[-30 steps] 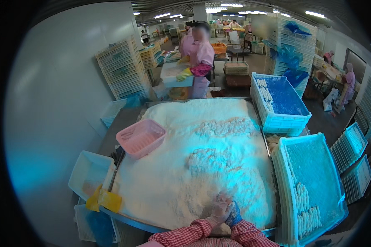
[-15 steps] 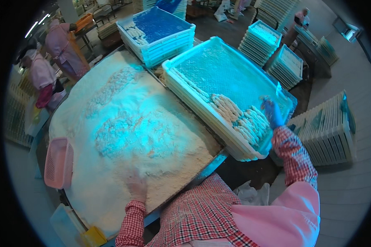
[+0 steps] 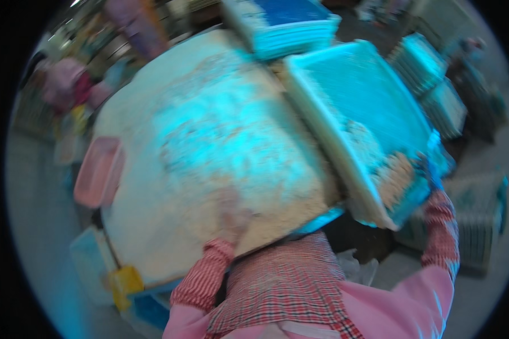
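Observation:
My left hand (image 3: pixel 232 217), in a pale glove, is low over the white powder (image 3: pixel 152 226) spread across the worktable, near its front edge. Motion smears its fingers. Just beyond it lies a mound of powder-coated pieces (image 3: pixel 220 130), lit blue-green. My right hand (image 3: pixel 431 168), in a blue glove, is at the right side of a large shallow tray (image 3: pixel 336 138). Beside that hand, rows of coated pale strips (image 3: pixel 396 178) lie in the tray's near end. Blur hides whether the right fingers hold anything.
A pink plastic basket (image 3: pixel 99 172) stands at the table's left edge. Past the far end is a stack of trays with a blue lining (image 3: pixel 291 37). More stacked trays (image 3: pixel 472 220) stand at the right. A person in pink (image 3: pixel 65 85) works at the far left.
The whole view has shifted, with the table and tray now farther right and blurred. My left hand stays over the powder, and my right hand stays by the strips at the tray's right side.

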`<state>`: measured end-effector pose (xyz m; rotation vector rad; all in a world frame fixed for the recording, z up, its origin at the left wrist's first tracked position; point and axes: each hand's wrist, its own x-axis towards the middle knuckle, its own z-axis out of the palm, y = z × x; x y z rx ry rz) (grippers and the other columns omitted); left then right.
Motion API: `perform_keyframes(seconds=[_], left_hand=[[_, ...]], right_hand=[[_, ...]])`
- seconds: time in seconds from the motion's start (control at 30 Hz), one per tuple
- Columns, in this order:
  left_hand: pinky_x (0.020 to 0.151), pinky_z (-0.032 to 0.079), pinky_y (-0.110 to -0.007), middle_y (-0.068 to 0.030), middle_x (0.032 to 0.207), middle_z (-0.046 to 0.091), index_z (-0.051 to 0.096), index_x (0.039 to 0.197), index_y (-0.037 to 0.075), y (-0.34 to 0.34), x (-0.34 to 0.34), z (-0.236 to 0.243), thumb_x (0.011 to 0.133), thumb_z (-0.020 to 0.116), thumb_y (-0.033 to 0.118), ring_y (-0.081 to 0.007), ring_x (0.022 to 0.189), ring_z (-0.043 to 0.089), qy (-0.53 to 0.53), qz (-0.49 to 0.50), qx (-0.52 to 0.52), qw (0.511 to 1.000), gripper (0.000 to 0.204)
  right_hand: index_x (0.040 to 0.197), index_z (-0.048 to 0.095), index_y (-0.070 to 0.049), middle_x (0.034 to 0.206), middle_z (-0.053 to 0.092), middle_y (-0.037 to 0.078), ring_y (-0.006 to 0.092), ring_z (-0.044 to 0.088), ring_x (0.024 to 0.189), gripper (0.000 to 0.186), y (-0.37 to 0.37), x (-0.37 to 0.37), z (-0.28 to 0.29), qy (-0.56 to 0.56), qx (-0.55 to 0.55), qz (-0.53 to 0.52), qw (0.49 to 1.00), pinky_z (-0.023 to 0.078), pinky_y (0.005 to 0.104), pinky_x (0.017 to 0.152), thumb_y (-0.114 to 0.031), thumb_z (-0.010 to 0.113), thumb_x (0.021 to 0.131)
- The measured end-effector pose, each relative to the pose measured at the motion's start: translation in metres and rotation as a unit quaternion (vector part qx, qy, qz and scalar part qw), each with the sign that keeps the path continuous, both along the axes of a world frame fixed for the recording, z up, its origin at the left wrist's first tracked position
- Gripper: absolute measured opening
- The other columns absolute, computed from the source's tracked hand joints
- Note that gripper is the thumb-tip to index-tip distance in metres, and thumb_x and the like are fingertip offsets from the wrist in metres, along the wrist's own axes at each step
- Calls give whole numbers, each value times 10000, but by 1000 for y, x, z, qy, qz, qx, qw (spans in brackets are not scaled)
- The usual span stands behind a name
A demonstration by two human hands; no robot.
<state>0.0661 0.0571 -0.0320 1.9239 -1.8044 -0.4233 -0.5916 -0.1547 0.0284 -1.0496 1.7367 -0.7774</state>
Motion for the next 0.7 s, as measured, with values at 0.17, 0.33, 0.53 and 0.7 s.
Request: perform_keyframes(seconds=[0.17, 0.33, 0.53, 0.7], left_hand=[[1133, 209, -469, -220, 1442, 371, 326, 1437, 67, -13, 60, -1, 853, 605, 404, -369, 1370, 288, -182, 35, 26, 982, 730], [1035, 325, -420, -189, 1290, 510, 458, 1331, 54, -68, 153, 19, 891, 580, 384, -314, 1229, 438, 51, 433, -101, 894, 563], [778, 467, -286, -37, 1026, 635, 618, 1139, 33, -112, 227, -25, 905, 578, 228, -126, 912, 578, 535, 348, -26, 770, 307], [799, 481, -290, -45, 1051, 636, 617, 1128, 17, -108, 216, -23, 883, 596, 178, -133, 933, 592, 418, 364, 5, 832, 294]], right_hand=[[1394, 407, -56, 796, 548, 34, 138, 499, 659, 601, -12, 33, 13, 156, -172, -30, 972, 395, 292, 596, -497, 369, 988], [1430, 332, -11, 544, 444, -11, 80, 414, 444, 603, 29, 183, 64, 23, -321, 35, 946, 335, 232, 396, -442, 371, 1009], [1347, 458, -66, 960, 546, 65, 169, 527, 742, 478, 73, 377, 6, -53, -266, 253, 929, 423, 300, 648, -285, 523, 927], [1296, 535, -134, 1210, 572, 132, 285, 568, 983, 515, 100, 514, -42, 207, -388, 463, 770, 458, 398, 815, -234, 670, 810]])
